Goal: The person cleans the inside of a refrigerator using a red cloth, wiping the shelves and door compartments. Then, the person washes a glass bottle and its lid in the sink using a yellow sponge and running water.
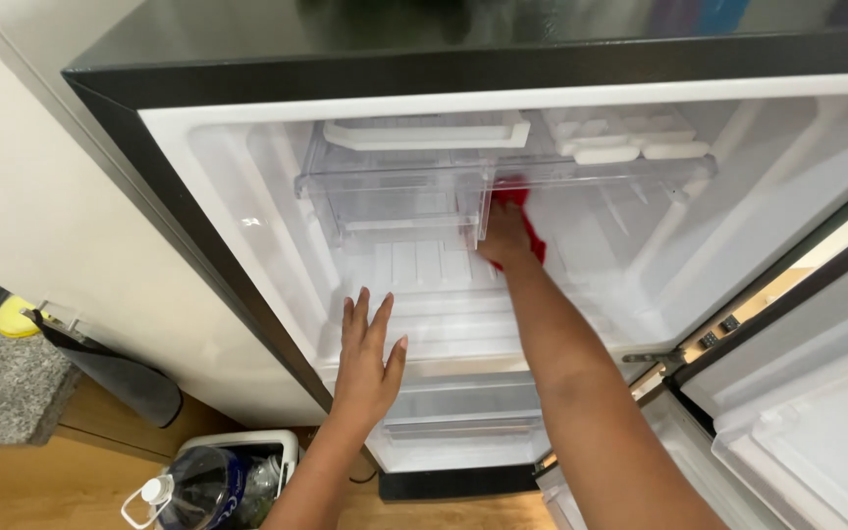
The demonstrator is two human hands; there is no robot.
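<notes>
Right hand [504, 238] grips a red cloth [522, 211], fingers closed around it, and presses it against the back wall of the open freezer compartment [247, 196], just beside the clear plastic drawer [395, 191] hung under the top. Left hand [365, 358] lies open, fingers spread, holding nothing, palm near the compartment's front ledge. White ice trays [630, 142] sit on the clear shelf at upper right. The freezer door [817, 412] stands open at right. Below left, a large water bottle [193, 486] stands on the wooden floor [41, 486].
</notes>
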